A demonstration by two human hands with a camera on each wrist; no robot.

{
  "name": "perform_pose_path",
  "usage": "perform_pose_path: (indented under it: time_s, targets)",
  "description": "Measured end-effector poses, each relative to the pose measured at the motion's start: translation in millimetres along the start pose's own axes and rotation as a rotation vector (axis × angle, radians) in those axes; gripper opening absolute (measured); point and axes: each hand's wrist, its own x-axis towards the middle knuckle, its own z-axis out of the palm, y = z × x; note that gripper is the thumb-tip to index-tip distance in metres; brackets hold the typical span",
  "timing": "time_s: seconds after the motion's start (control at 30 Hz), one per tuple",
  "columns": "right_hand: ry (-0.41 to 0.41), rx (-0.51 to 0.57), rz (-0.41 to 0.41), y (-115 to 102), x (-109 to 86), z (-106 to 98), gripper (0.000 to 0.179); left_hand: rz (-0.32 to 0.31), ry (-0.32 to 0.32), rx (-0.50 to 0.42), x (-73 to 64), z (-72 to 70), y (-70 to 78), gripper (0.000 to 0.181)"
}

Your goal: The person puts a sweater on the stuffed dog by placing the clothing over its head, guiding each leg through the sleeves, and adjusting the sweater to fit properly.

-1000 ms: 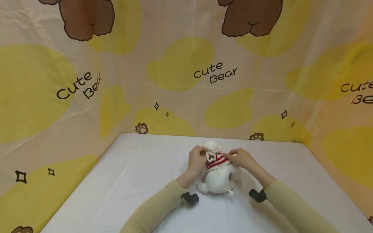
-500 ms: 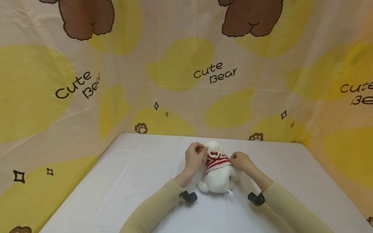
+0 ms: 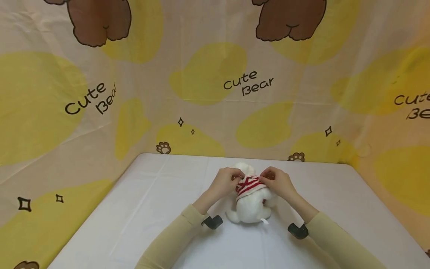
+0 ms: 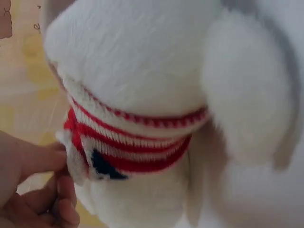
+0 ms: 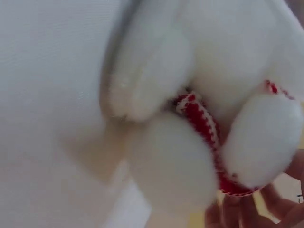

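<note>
A white plush toy (image 3: 252,207) in a red-and-white striped knit sweater (image 3: 249,185) sits on the table, its back towards the head camera. My left hand (image 3: 228,181) is at the left of its neck. Thumb and fingers there pinch a white knitted cord (image 4: 73,159) at the sweater's top edge, beside a dark blue patch. At the opposite side of the neck, my right hand (image 3: 277,181) pinches the cord or the sweater's upper edge; which one is hard to tell. The right wrist view shows its fingers (image 5: 249,211) partly behind the toy.
The white tabletop (image 3: 161,209) extends around the toy. Behind it and at both sides hangs a cloth (image 3: 201,82) printed with bears and lettering. A black wrist camera (image 3: 213,222) hangs under the left forearm, another camera (image 3: 298,231) under the right.
The white bow loops at the neck were visible earlier and no longer show. Both hands first drew apart, then came back in to the neck. The toy has stayed in place.
</note>
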Motion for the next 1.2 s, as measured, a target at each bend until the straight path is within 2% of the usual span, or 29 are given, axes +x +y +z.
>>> perform_pose_path:
  time_s: [0.1, 0.23, 0.37, 0.53, 0.7, 0.83, 1.0, 1.2]
  targets:
    - [-0.025, -0.044, -0.050, -8, -3.3, -3, 0.017, -0.018, -0.059, -0.077, 2.5, -2.2, -5.6, 0.014]
    - [-0.151, -0.151, -0.066, -15, -6.5, -8, 0.027, -0.057, -0.146, -0.183, 6.9, -5.5, -11.2, 0.007]
    - [-0.247, -0.171, -0.079, -13, -5.0, -9, 0.029, -0.086, -0.196, -0.272, 10.4, -4.6, -12.0, 0.004]
    - [-0.284, -0.133, -0.096, -6, -2.4, -10, 0.025, -0.071, -0.163, -0.289, 11.9, 0.7, -11.0, 0.015]
    - [-0.285, -0.096, -0.072, -1, -1.1, -10, 0.025, 0.000, -0.082, -0.232, 9.8, 9.0, -9.4, 0.009]
    - [-0.279, -0.075, -0.066, 3, 0.2, -9, 0.026, 0.019, -0.049, -0.231, 9.9, 13.9, -8.8, 0.006]
    - [-0.283, -0.026, -0.057, 7, 2.2, -10, 0.030, 0.035, -0.071, -0.256, 12.4, 16.8, -10.0, 0.015]
    - [-0.286, 0.044, -0.025, 11, 5.4, -8, 0.032, 0.013, -0.125, -0.263, 16.9, 18.2, -10.3, 0.021]
